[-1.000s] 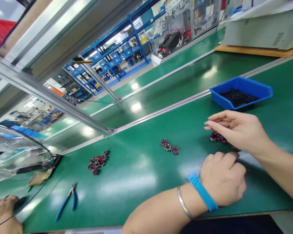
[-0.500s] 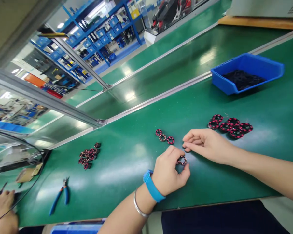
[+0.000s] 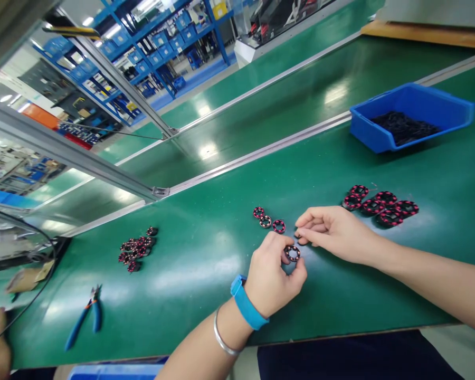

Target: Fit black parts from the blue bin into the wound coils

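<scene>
Left hand (image 3: 271,272): gripping dark ring (image 3: 293,259) between thumb and fingers
Right hand (image 3: 334,232): ring's 2 o'clock, fingertips pinching small dark bit (image 3: 298,241)
Loose rings (image 3: 262,217): three, held ring's 11 o'clock
Blue bin (image 3: 368,132): 1 o'clock, dark parts (image 3: 406,127) inside

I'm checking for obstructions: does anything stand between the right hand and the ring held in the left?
Nothing visible blocks it: the right hand, a small dark piece at its fingertips, is close to the ring in the left hand.
</scene>
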A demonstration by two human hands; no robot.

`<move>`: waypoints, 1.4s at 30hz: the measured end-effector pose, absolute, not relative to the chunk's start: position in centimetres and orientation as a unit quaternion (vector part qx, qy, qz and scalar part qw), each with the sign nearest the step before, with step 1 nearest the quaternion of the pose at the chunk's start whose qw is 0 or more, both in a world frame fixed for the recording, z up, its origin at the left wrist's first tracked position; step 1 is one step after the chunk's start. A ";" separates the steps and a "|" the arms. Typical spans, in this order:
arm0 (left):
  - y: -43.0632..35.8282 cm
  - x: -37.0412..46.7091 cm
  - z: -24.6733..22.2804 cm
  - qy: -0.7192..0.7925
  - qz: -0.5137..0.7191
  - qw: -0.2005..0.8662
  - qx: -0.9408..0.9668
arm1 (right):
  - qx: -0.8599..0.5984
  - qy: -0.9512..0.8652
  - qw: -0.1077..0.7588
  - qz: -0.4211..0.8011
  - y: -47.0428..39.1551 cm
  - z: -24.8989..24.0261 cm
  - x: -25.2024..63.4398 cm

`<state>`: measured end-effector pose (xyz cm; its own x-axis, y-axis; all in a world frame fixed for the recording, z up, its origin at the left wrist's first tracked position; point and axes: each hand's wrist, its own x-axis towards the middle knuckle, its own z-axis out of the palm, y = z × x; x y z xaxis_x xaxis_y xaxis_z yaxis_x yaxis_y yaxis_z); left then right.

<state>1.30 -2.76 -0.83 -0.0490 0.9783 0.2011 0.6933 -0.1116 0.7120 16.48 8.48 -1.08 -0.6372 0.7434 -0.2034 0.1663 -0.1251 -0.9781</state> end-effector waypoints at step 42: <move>-2.9 1.5 -0.5 0.629 0.368 0.225 0.647 | -0.335 -0.654 0.225 0.640 7.5 -1.0 16.3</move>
